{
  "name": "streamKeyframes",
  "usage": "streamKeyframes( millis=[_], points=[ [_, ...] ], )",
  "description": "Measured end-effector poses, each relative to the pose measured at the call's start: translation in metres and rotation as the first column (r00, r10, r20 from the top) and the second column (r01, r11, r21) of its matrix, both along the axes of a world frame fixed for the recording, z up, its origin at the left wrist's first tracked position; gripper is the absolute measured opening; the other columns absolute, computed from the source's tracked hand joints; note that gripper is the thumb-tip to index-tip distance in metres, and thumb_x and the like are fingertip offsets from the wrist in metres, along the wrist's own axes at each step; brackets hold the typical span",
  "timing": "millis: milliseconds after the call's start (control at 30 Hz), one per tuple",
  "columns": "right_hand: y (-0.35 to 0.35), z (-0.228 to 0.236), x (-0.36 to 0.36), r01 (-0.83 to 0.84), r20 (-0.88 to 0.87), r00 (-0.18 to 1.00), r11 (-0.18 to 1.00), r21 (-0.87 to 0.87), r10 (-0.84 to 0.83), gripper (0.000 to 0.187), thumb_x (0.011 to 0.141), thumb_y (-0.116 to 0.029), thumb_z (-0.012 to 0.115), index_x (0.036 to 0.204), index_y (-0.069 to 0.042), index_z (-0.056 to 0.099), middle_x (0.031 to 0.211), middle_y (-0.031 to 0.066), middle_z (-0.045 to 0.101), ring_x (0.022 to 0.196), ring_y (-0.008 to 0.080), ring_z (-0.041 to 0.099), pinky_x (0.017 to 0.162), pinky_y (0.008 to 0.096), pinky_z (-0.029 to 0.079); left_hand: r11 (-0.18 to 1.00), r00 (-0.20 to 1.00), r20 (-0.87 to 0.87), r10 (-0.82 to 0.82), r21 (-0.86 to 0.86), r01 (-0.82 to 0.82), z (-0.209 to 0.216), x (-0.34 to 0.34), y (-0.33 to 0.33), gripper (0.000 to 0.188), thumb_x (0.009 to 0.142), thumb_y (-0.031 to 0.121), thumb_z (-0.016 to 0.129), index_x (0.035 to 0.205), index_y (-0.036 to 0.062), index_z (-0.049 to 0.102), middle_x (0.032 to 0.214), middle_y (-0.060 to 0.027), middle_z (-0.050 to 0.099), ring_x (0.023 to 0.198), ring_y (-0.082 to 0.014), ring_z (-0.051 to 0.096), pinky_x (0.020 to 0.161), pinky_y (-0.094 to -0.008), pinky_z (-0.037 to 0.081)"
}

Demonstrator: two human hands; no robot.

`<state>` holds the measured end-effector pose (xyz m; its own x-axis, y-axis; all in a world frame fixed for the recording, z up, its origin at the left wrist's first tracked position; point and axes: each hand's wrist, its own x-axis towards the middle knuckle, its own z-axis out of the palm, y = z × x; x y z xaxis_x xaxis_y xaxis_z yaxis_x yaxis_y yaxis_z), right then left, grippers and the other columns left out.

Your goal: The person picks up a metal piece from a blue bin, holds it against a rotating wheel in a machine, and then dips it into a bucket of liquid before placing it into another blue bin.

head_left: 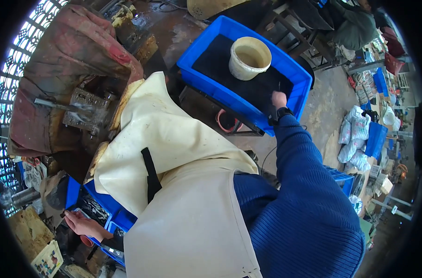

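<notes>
My right hand reaches into a large blue tub at the upper middle. Its fingers are closed, and a thin upright sliver shows just beyond them, too small to name. Also in the tub, on a dark surface, stands a whitish bucket. At the lower left my left hand is held beside a blue bin of small metal parts. The fingers of that hand are pinched together, with a tiny dark bit at the tips that I cannot make out. A cream apron covers my front and lap.
At the left stands a machine with a wet metal block and a metal rod, surrounded by reddish cloth. A red bucket sits below the tub. White sacks lie on the floor at the right. Another person is at the upper right.
</notes>
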<state>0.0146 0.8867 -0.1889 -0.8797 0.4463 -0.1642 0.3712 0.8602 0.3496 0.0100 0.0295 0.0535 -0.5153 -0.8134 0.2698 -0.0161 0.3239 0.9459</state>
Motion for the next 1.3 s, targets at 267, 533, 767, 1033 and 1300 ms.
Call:
streamKeyframes(
  millis=[267,533,767,1033,1300],
  points=[
    [-0.017,-0.048,-0.016,0.399,0.104,0.915,0.83,-0.389,-0.391,0.027,0.083,-0.03,0.068,0.092,-0.006,0.075,0.098,0.0174,0.071,0.099,0.0324,0.067,0.085,0.0404,0.053,0.998,0.995,0.076,0.067,0.017,-0.068,0.011,0.019,0.013,0.038,0.092,0.028,0.068,0.117,-0.001,0.063,0.085,-0.0012,0.061,0.071,-0.0087,0.051,0.064,-0.0222,0.042],
    [0.004,-0.078,-0.007,0.512,0.115,0.841,0.708,-0.486,-0.529,0.032,0.074,-0.033,0.077,0.09,-0.004,0.074,0.099,0.0184,0.071,0.101,0.034,0.065,0.087,0.0396,0.051,0.988,0.998,0.052,-0.028,0.154,0.02,0.0,-0.004,0.03,0.034,0.092,0.025,0.069,0.115,0.001,0.064,0.084,0.0004,0.06,0.069,-0.0072,0.049,0.063,-0.0197,0.04],
    [0.027,-0.079,0.007,0.533,0.032,0.776,0.627,-0.568,-0.63,0.026,0.073,-0.026,0.075,0.087,-0.004,0.075,0.097,0.0188,0.071,0.098,0.0357,0.066,0.086,0.0403,0.052,0.978,0.996,0.054,-0.075,0.198,0.063,-0.016,-0.007,0.019,0.032,0.093,0.024,0.068,0.115,0.0019,0.064,0.081,0.0013,0.059,0.068,-0.0062,0.049,0.062,-0.0187,0.04],
    [-0.018,-0.019,-0.006,0.639,0.029,0.637,0.506,-0.579,-0.771,0.023,0.074,-0.025,0.072,0.087,-0.006,0.075,0.098,0.0189,0.071,0.099,0.0369,0.066,0.087,0.0413,0.051,0.978,0.998,0.062,-0.028,0.21,0.015,-0.007,0.001,0.019,0.03,0.093,0.026,0.068,0.112,0.0036,0.063,0.086,0.0004,0.061,0.073,-0.0083,0.053,0.064,-0.0207,0.042],
    [-0.031,-0.014,-0.011,0.618,0.035,0.638,0.485,-0.619,-0.769,0.027,0.081,-0.028,0.064,0.086,-0.003,0.073,0.093,0.019,0.071,0.091,0.0368,0.066,0.081,0.0418,0.051,0.965,0.995,0.01,-0.104,0.244,0.099,-0.007,0.002,0.027,0.021,0.092,0.023,0.069,0.102,0.0051,0.064,0.076,0.0025,0.057,0.065,-0.0053,0.048,0.059,-0.0185,0.038]
  ],
)
